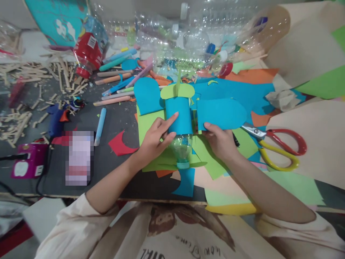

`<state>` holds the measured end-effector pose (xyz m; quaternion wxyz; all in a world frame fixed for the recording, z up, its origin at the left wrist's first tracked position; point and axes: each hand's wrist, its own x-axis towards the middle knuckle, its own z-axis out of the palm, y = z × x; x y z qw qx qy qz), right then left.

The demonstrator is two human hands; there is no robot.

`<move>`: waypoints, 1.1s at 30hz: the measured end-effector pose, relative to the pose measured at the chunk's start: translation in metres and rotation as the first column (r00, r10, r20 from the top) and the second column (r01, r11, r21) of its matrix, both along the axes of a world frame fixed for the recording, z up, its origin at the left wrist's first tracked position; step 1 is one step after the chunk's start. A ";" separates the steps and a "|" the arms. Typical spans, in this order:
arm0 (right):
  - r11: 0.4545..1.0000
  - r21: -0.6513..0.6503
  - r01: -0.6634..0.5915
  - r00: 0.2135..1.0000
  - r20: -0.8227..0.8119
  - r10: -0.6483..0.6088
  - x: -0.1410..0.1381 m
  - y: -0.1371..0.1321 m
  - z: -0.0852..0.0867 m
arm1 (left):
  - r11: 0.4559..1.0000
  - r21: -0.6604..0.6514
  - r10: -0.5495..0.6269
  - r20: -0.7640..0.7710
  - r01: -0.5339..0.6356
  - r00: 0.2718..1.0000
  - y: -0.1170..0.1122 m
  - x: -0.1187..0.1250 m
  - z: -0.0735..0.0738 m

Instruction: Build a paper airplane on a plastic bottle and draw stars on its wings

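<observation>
Paper-wrapped bottle point(178, 117) lay on its side at mid-counter, teal cap toward the person. Nearest: beige shirt point(129, 230), printed with a figure and dark lettering, "IRL" legible, the script beside it partly so. Next came the dark counter point(151, 187), with a notched blue scrap point(187, 183) near its edge.

Left hand point(156, 140): index and thumb on the smooth blue wrap, other fingers curled at its side, grasping the bottle. Right hand point(219, 138): pinched a round-ended blue piece point(222, 113), thumb on top. Clear ribbed plastic showed below the wrap; a rounded green strip point(177, 91) with an upright fin crossed its far end. A second blue piece point(148, 95) lay at left, overlapping green paper point(151, 129).

Crowding the right: scissors point(261, 134), one red handle, one yellow, beside the right forearm, amid loose paper. Left: phone point(79, 158), screen pixelated; glossy purple box point(29, 160) with a cable; blue glue gun point(56, 120); light-blue marker point(100, 126); splintered wooden sticks point(18, 124).

Farther: loose markers point(114, 78), red-labelled bottle point(87, 50) with barcode, its brand unreadable; then shiny clear bottles point(175, 46), heaped together.
</observation>
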<state>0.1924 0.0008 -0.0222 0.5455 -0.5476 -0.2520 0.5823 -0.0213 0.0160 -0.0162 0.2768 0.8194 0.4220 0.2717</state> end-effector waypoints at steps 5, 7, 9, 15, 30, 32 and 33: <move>0.996 -0.020 -0.085 0.996 0.033 0.085 0.002 0.000 0.003 | 1.000 -0.013 -0.027 -0.008 0.027 1.000 0.001 0.001 -0.001; 0.993 -0.032 -0.113 0.992 0.051 0.115 0.003 0.002 0.003 | 0.999 -0.019 -0.026 -0.023 0.026 0.999 0.001 0.001 -0.002; 0.990 -0.039 -0.133 0.989 0.064 0.136 0.003 0.003 0.004 | 0.999 -0.030 -0.021 -0.041 0.020 0.999 0.000 0.001 -0.002; 0.985 -0.030 -0.168 0.980 0.104 0.170 0.003 0.002 0.006 | 1.000 -0.025 -0.020 -0.058 0.019 0.998 0.000 0.000 -0.002; 0.976 0.017 -0.218 0.969 0.125 0.214 0.005 0.001 -0.001 | 1.000 -0.016 -0.019 -0.058 0.018 0.998 0.000 0.002 0.000; 0.975 0.014 -0.223 0.967 0.130 0.219 0.005 0.001 0.000 | 1.000 -0.013 -0.015 -0.054 0.014 0.998 0.000 0.002 -0.001; 0.975 0.013 -0.224 0.966 0.134 0.220 0.005 0.001 0.000 | 1.000 -0.013 -0.013 -0.053 0.013 0.999 0.000 0.002 -0.001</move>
